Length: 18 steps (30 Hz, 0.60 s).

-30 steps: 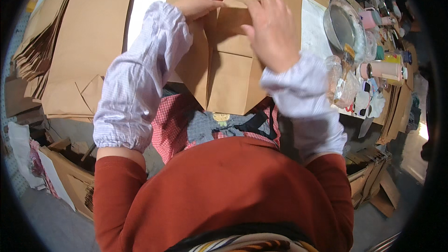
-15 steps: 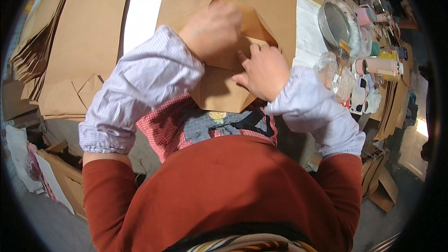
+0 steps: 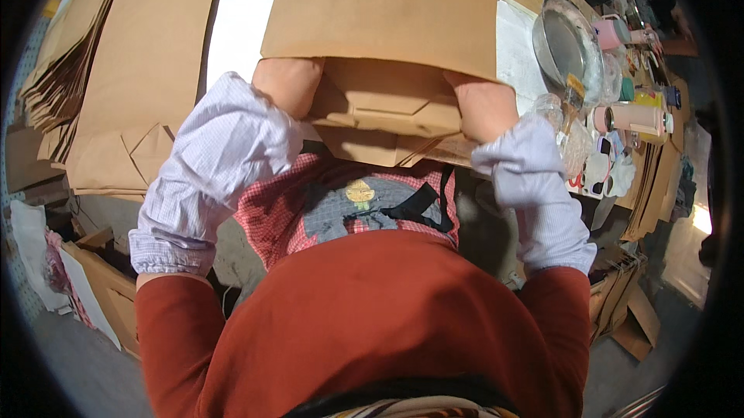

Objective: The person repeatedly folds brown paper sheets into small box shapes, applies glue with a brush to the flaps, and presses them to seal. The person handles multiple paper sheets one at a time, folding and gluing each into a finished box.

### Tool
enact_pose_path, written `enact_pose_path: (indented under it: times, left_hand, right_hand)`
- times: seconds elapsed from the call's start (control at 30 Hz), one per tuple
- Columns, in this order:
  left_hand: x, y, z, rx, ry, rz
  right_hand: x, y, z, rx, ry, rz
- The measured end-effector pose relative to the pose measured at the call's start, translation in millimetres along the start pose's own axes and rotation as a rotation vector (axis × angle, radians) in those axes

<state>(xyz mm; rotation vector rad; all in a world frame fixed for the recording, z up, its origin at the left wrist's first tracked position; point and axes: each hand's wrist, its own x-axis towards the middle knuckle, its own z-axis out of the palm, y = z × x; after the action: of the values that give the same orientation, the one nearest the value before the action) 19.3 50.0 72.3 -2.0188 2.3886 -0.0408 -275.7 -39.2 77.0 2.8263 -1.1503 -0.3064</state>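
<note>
On the table, right in front of our lap, lies the brown bag (image 3: pixel 387 15). Its long side runs away from us, up the table. The folded end (image 3: pixel 387 96) is close to us, and its crease goes from side to side between our two hands. Our left hand (image 3: pixel 288 86) is at the left end of the fold, and our right hand (image 3: pixel 490 108) is at the right end, a little closer to our body. Both touch the paper, so neither is much nearer to the bag. Our fingers go under the bag's wide edge and are hidden, so we cannot tell if they are pinching it or just tucked in. To our left are more bags (image 3: pixel 147 61). To our right sits a metal bowl (image 3: pixel 552 46), with a brush (image 3: pixel 573 91) near it.
</note>
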Motion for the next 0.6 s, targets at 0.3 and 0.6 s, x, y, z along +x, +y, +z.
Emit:
enact_pose_path:
  times: [0.3,0.6]
  left_hand:
    - [38,-27,-8,-0.62,-0.439,0.141]
    - [32,9,11,-0.504,-0.162,-0.133]
  right_hand:
    - [8,20,-30,0.691,-0.32,-0.18]
    - [23,-3,-3,0.329,0.192,-0.051]
